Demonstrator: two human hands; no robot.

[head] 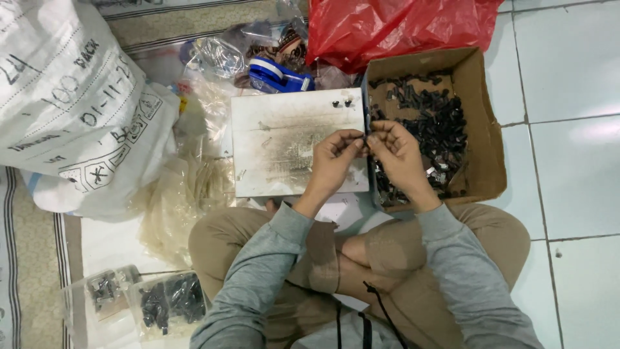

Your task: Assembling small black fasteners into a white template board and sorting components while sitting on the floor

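Head view, looking down: person sits cross-legged on the tiled floor (568,161), grey sleeves, tan trousers. Both hands meet just above the edge where the white board (284,142) butts against the cardboard box (481,129). Left hand (334,161) and right hand (395,152) are fingertip to fingertip, fingers pinched narrow on one small dark part (365,137) — too small to say what kind, and I can't tell which hand carries the load. The box sits to the person's right, touching the right knee, its floor littered with small black parts (433,123), a few silvery ones mixed in. The board lies flat on the floor in front of the knees, scuffed grey in the middle; two small black pieces (341,103) rest near its far right corner, apart from the hands. Beyond the board — a blue tape dispenser (279,76) among crumpled clear plastic bags (219,58). A red plastic bag (387,26) lies behind the box, touching its far rim. Far left, a big white woven sack (64,110) with handwritten marks, well away from the hands. Between sack and board, a heap of thin clear bags (187,194). Near the left knee, two clear packets of dark parts (145,300) on a white sheet.
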